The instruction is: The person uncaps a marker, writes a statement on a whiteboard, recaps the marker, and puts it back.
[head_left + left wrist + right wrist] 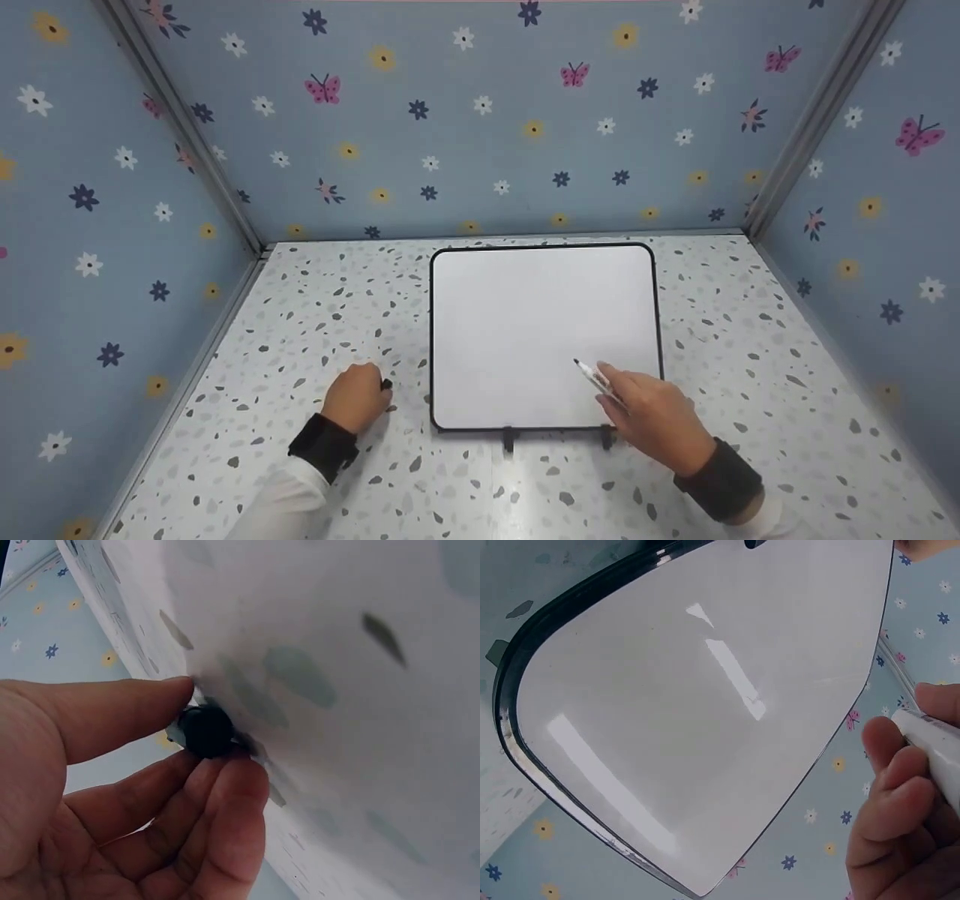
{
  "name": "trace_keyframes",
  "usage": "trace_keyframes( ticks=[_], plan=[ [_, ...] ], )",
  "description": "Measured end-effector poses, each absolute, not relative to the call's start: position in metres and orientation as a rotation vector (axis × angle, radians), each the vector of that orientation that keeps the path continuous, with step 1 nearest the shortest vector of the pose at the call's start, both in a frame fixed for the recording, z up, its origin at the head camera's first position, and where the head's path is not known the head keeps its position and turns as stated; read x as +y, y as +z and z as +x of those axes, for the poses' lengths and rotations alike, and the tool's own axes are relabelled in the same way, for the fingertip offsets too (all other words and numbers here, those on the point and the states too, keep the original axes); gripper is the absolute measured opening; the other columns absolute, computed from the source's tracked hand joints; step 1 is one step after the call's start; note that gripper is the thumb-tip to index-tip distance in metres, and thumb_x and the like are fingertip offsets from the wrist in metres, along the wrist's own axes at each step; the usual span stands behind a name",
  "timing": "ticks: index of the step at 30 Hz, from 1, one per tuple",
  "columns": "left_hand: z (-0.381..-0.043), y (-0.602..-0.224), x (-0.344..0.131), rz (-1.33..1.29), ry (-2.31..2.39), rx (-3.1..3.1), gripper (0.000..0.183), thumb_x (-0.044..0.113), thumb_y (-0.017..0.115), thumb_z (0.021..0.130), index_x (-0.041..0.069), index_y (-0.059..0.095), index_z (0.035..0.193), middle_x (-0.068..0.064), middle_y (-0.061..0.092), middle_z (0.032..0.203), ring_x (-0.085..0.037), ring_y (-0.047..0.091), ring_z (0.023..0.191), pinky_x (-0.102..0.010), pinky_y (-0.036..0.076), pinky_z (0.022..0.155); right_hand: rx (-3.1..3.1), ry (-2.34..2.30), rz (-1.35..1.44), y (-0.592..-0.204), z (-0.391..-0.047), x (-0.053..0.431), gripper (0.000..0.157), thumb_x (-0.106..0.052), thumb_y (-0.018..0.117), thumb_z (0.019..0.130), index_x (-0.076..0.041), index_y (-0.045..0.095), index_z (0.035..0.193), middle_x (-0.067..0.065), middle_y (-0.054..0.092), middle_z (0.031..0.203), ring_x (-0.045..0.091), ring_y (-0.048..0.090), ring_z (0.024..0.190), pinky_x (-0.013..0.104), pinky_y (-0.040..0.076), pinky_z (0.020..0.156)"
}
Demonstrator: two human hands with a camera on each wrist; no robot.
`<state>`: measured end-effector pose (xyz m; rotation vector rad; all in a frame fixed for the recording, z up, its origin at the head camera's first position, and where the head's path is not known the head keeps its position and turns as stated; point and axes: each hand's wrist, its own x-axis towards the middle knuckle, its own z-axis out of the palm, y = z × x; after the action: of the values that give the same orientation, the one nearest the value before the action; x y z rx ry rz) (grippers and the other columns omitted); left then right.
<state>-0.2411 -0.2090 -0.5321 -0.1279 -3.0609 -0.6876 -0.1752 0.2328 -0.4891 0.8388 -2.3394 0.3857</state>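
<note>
A whiteboard (540, 337) with a thin black frame and a blank white face lies on the speckled table. Over its lower right part, my right hand (656, 416) grips a white marker (596, 377). The marker's dark tip points up and left, and it bears no cap. In the right wrist view the marker (934, 746) sits between thumb and fingers. Left of the board, my left hand (356, 397) pinches a small black marker cap (386, 384). The left wrist view shows the cap (206, 731) between thumb and fingertips, close to the table surface.
Two small black feet (508, 439) jut out from the whiteboard's lower edge. The speckled table (300, 307) is bounded by blue flowered panels (480, 142) at the back and both sides, with grey metal strips (180, 120) at the corners.
</note>
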Motion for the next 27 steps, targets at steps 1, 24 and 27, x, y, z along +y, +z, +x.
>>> trace_keyframes(
  ticks=[1,24,27],
  plan=[
    [-0.241,-0.533,-0.209,-0.124,-0.685,-3.067,0.034,0.007,0.074,0.091,0.011,0.054,0.064,-0.004,0.055,0.061,-0.020,0.047,0.055,-0.033,0.034,0.052,-2.344,0.397,0.833,-0.489,-0.175,0.233,0.055,0.001,0.094,0.076,0.005,0.072,0.127,0.005,0.074,0.080,0.012,0.067,0.062,0.023,0.055,0.052],
    [-0.235,-0.519,-0.174,-0.184,-0.852,-2.785,0.029,0.018,0.055,0.110,-0.003,0.073,0.107,-0.017,0.073,0.094,-0.033,0.070,0.085,-0.051,0.061,0.077,-2.314,0.413,0.911,-0.485,-0.182,0.229,0.046,0.015,0.079,0.084,-0.007,0.076,0.123,0.010,0.067,0.093,0.007,0.047,0.061,0.021,0.049,0.050],
    [-0.233,-0.518,-0.161,-0.175,-1.031,-2.802,0.033,0.020,0.055,0.110,-0.006,0.070,0.124,-0.020,0.074,0.110,-0.033,0.073,0.097,-0.051,0.062,0.086,-2.275,0.423,0.897,-0.484,-0.183,0.227,0.038,0.012,0.081,0.084,-0.006,0.079,0.118,0.007,0.068,0.088,0.009,0.054,0.063,0.022,0.053,0.053]
  ],
)
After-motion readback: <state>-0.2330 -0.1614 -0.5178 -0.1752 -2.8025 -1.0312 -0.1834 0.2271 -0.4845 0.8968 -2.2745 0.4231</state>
